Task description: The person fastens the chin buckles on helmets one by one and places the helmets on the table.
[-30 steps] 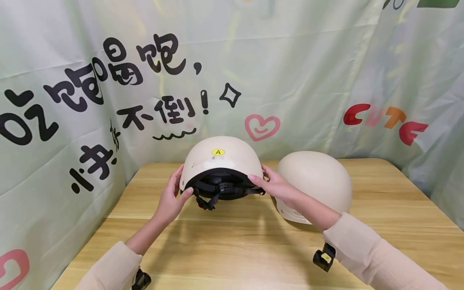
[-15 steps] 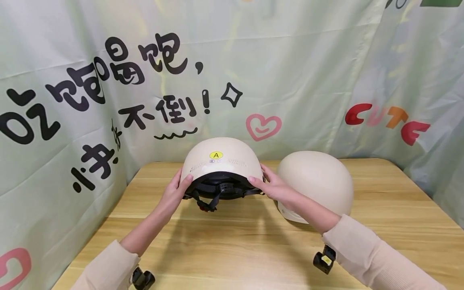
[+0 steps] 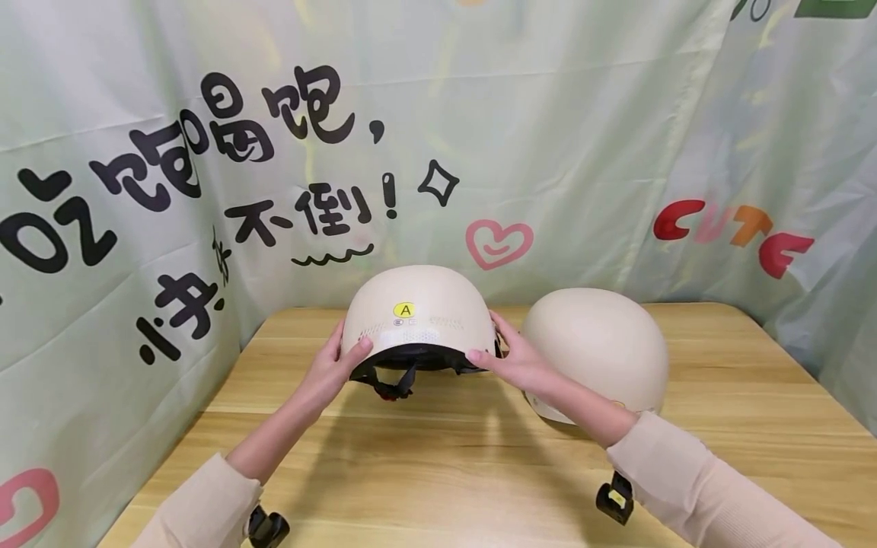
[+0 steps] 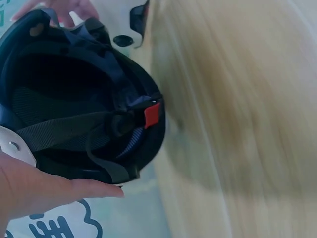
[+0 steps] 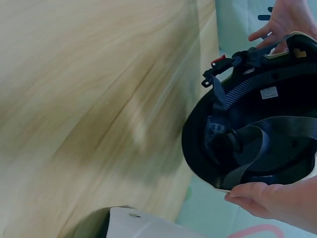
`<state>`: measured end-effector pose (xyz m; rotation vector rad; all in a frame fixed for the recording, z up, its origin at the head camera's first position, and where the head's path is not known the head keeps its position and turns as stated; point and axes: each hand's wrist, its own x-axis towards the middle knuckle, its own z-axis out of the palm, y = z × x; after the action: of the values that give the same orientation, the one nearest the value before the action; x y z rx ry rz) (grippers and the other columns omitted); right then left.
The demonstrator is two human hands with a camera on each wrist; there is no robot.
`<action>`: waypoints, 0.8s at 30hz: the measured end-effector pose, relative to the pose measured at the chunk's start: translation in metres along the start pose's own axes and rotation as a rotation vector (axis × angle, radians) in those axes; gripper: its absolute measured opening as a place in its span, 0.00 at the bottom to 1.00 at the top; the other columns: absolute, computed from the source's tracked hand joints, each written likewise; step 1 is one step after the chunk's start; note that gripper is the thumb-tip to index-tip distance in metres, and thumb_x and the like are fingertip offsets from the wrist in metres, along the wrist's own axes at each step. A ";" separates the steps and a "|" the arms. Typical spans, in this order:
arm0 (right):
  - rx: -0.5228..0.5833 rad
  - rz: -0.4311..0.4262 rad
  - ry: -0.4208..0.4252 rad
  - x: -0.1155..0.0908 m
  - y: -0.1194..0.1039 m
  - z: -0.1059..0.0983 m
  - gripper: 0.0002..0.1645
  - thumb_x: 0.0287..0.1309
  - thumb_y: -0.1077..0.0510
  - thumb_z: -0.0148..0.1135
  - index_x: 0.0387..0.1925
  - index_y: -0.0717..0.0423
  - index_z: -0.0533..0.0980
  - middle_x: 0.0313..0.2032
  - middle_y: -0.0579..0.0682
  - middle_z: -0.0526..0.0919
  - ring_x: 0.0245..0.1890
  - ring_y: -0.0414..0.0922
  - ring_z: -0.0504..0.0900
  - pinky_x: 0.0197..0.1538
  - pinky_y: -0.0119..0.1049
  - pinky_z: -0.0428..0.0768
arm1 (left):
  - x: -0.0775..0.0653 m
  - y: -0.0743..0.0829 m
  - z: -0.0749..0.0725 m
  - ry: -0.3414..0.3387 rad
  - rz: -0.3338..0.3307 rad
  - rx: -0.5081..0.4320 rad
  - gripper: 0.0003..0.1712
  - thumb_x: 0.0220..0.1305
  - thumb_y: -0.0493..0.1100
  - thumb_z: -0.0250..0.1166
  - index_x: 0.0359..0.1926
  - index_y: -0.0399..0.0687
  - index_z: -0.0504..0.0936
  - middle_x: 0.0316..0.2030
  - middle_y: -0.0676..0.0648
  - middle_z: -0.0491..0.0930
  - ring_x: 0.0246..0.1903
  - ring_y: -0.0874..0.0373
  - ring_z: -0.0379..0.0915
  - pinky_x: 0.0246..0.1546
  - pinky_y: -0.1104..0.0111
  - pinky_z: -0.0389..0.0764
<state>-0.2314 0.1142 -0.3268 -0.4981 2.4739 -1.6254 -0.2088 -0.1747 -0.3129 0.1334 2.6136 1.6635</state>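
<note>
A cream helmet (image 3: 421,304) with a yellow "A" sticker is held above the table between both hands. My left hand (image 3: 332,369) grips its left side, thumb on the front of the shell. On the opposite side my right hand (image 3: 517,358) holds it, thumb near the lower rim and fingers behind. Both wrist views look into the dark helmet lining (image 4: 64,94). Dark straps cross it, and a chin-strap buckle with a red part (image 4: 152,115) hangs at the edge. The fingers behind the shell are partly hidden.
A second cream helmet (image 3: 596,346) sits on the wooden table (image 3: 438,472), right of the held one and partly behind my right forearm. A printed fabric curtain (image 3: 575,152) stands behind the table and along its sides.
The held helmet has tilted: its sticker moves lower, and less of the dark inside shows in the head view. Both hands keep their grip; the second helmet stays put.
</note>
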 end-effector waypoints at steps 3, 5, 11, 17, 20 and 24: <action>-0.001 -0.027 0.023 0.000 0.005 0.002 0.57 0.48 0.39 0.66 0.72 0.50 0.46 0.70 0.58 0.52 0.66 0.57 0.58 0.60 0.51 0.70 | 0.002 -0.008 -0.001 -0.008 0.027 0.027 0.44 0.65 0.54 0.52 0.73 0.52 0.39 0.70 0.36 0.52 0.67 0.43 0.52 0.62 0.52 0.65; 0.002 -0.037 0.040 0.000 0.009 0.004 0.58 0.46 0.40 0.67 0.72 0.49 0.46 0.70 0.59 0.53 0.63 0.57 0.63 0.56 0.47 0.74 | 0.003 -0.014 -0.002 -0.020 0.052 0.057 0.47 0.63 0.54 0.55 0.73 0.53 0.39 0.69 0.35 0.54 0.65 0.42 0.57 0.55 0.56 0.72; 0.025 -0.072 0.051 0.000 0.024 0.012 0.63 0.40 0.42 0.72 0.72 0.45 0.46 0.64 0.64 0.61 0.49 0.53 0.75 0.41 0.36 0.79 | 0.007 -0.033 -0.005 -0.082 0.139 0.071 0.56 0.55 0.56 0.64 0.73 0.52 0.37 0.68 0.34 0.53 0.55 0.40 0.69 0.43 0.61 0.81; -0.013 -0.083 0.092 0.000 0.031 0.021 0.64 0.37 0.46 0.75 0.72 0.43 0.46 0.64 0.59 0.63 0.44 0.50 0.74 0.40 0.39 0.78 | 0.012 -0.045 -0.007 -0.096 0.161 0.064 0.59 0.52 0.56 0.67 0.73 0.54 0.37 0.67 0.34 0.55 0.53 0.41 0.71 0.39 0.65 0.81; 0.023 -0.129 0.109 0.002 0.034 0.026 0.65 0.36 0.48 0.76 0.72 0.45 0.46 0.67 0.57 0.58 0.59 0.55 0.68 0.55 0.51 0.74 | 0.015 -0.052 -0.009 -0.094 0.188 0.082 0.59 0.50 0.53 0.68 0.73 0.55 0.38 0.66 0.34 0.57 0.52 0.40 0.71 0.35 0.67 0.80; 0.039 -0.206 0.141 0.004 0.040 0.034 0.68 0.32 0.47 0.78 0.72 0.50 0.46 0.69 0.58 0.56 0.66 0.56 0.60 0.62 0.57 0.66 | 0.019 -0.064 -0.010 -0.063 0.260 0.102 0.61 0.46 0.51 0.70 0.73 0.53 0.40 0.69 0.36 0.53 0.54 0.40 0.69 0.46 0.59 0.77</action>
<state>-0.2332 0.0979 -0.3770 -0.6751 2.5579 -1.8409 -0.2321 -0.2092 -0.3661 0.5409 2.7298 1.5629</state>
